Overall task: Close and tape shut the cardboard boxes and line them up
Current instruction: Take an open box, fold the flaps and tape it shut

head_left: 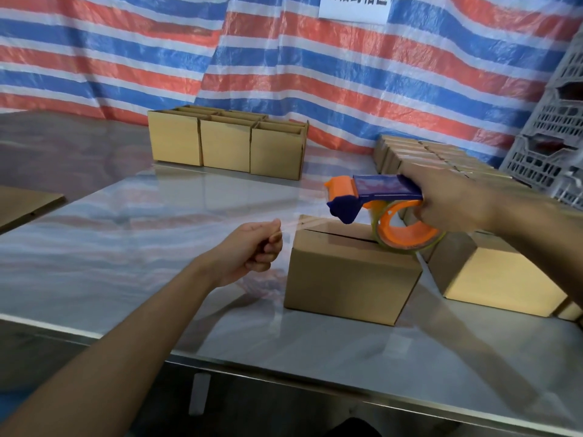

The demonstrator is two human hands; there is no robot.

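Head view, box (pixel 350 272) between hands, left (pixel 258 247) pinching tape (pixel 291 227), right (pixel 448 200) gripping dispenser (pixel 375 197)

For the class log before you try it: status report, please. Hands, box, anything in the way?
Left hand pinches tape end. Right hand grips tape dispenser over box. Seam not yet taped. Nothing blocking.

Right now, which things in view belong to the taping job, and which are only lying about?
In the job: tape dispenser, clear tape, closed box below it, open boxes behind, lined-up boxes at right.
Lying about: flat cardboard, grey crates, paper sign, striped tarp.
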